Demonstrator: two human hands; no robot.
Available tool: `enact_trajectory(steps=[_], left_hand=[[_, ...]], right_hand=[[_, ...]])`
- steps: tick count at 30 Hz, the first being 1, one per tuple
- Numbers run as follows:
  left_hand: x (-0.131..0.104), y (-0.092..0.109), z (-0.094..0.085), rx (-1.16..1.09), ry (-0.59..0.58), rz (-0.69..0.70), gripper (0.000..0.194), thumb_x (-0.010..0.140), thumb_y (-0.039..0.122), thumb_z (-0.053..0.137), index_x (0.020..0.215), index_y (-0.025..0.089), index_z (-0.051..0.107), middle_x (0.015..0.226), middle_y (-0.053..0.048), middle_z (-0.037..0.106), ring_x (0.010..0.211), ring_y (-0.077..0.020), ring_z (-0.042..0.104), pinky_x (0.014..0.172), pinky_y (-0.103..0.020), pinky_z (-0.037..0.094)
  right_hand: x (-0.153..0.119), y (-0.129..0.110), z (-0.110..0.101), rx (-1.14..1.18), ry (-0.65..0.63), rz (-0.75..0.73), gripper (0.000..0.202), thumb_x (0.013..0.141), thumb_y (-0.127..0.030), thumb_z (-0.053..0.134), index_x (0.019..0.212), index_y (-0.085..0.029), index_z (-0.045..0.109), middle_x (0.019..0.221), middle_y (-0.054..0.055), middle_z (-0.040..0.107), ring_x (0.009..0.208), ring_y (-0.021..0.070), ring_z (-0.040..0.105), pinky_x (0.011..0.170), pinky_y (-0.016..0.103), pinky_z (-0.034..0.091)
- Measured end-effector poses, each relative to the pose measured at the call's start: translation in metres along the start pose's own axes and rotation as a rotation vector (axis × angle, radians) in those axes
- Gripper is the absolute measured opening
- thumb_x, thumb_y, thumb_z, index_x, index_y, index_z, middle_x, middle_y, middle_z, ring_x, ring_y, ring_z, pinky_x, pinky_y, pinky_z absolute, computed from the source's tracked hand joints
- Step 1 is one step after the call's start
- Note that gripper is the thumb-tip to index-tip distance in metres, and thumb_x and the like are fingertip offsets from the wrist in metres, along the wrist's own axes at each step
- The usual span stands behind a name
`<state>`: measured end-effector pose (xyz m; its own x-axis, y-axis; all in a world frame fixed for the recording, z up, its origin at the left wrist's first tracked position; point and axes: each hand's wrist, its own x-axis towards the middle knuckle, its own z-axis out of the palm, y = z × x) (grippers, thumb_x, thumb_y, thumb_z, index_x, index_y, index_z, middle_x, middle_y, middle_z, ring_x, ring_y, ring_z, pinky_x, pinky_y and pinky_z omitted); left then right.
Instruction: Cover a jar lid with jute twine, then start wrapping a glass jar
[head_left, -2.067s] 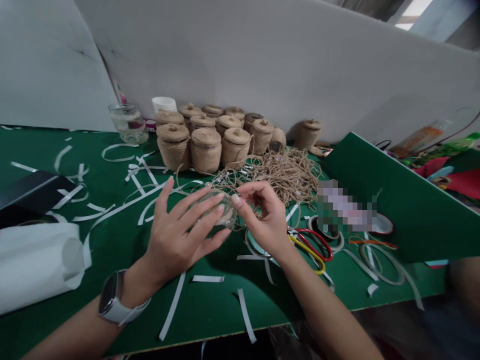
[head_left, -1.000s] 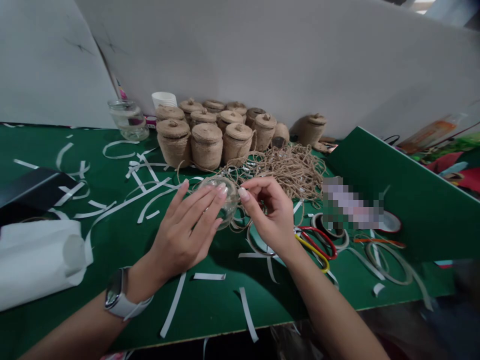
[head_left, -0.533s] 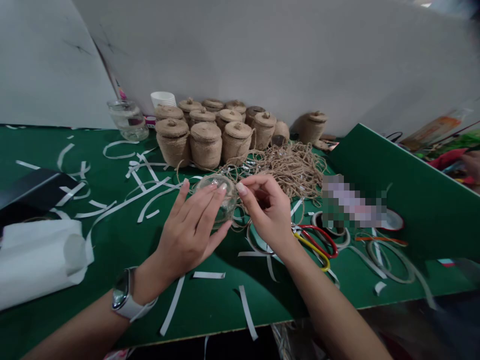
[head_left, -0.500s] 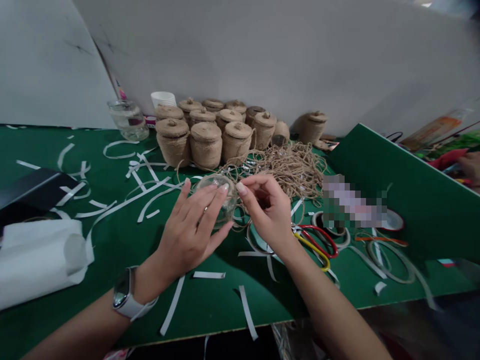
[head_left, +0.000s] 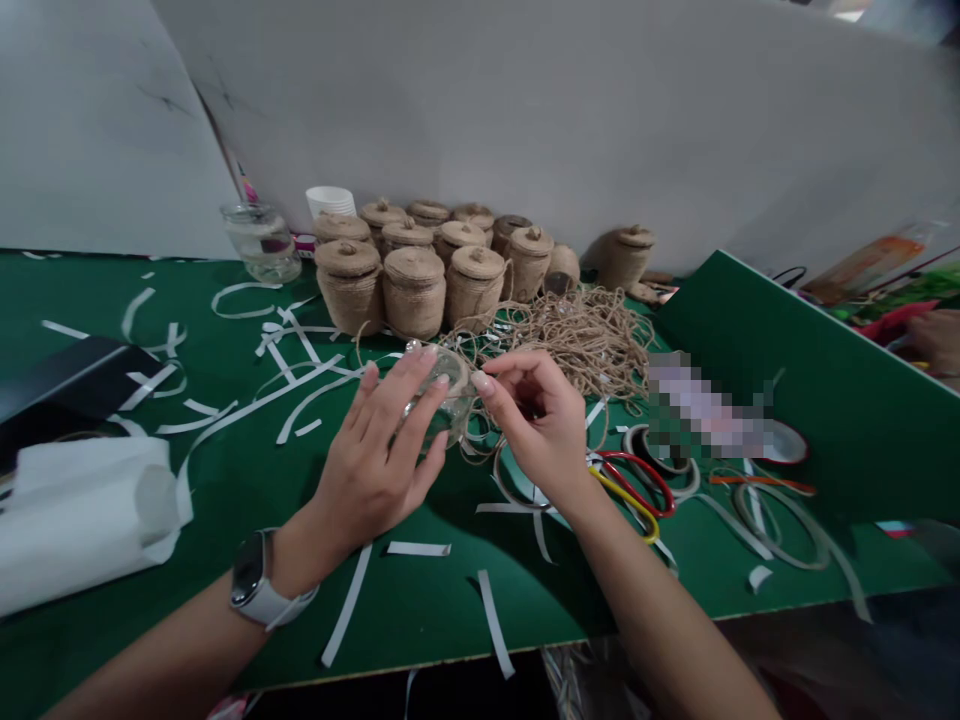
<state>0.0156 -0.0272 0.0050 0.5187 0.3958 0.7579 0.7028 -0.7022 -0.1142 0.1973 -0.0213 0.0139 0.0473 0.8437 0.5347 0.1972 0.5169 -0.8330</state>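
Near the middle of the table, a clear glass jar (head_left: 451,372) is tipped beneath my left hand (head_left: 379,445). The spread fingers of that hand lie over the glass, with the thumb at its near side, and cover much of it. My right hand (head_left: 529,415) is just right of the jar, thumb and forefinger pinched on what looks like a thin strand of twine leading to the glass. Behind the right hand lies a loose heap of brown jute twine (head_left: 589,335).
Several twine-wrapped lidded jars (head_left: 414,292) stand at the back, with another glass jar (head_left: 262,245) to their left. Red-and-yellow-handled scissors (head_left: 637,490) lie right of my right wrist. White strips (head_left: 418,549) are scattered about. A green panel (head_left: 810,390) stands at right.
The glass jar has turned slightly under my left hand, and that hand's fingers have shifted a little to the left. My right hand keeps its pinch in nearly the same place.
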Motion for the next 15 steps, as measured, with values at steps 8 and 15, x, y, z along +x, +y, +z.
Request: enact_trajectory(steps=[8, 15], left_hand=[[0.0009, -0.0061, -0.0035, -0.027, 0.043, -0.043, 0.048, 0.079, 0.023, 0.072, 0.123, 0.023, 0.052, 0.122, -0.013, 0.06, 0.115, -0.0308, 0.061, 0.103, -0.057, 0.046], [0.0009, -0.0065, -0.0039, -0.099, -0.017, -0.056, 0.055, 0.085, 0.017, 0.062, 0.137, 0.019, 0.044, 0.123, -0.013, 0.064, 0.125, -0.0324, 0.055, 0.111, -0.059, 0.036]], right_hand=[[0.0028, -0.0074, -0.0076, -0.167, -0.094, -0.127, 0.01, 0.083, -0.03, 0.067, 0.085, -0.022, 0.064, 0.068, -0.003, 0.05, 0.062, 0.0106, 0.046, 0.057, 0.025, 0.039], [0.001, -0.0062, -0.0055, -0.135, -0.087, -0.095, 0.005, 0.086, -0.026, 0.063, 0.089, -0.022, 0.064, 0.07, -0.003, 0.054, 0.061, 0.01, 0.048, 0.056, 0.024, 0.04]])
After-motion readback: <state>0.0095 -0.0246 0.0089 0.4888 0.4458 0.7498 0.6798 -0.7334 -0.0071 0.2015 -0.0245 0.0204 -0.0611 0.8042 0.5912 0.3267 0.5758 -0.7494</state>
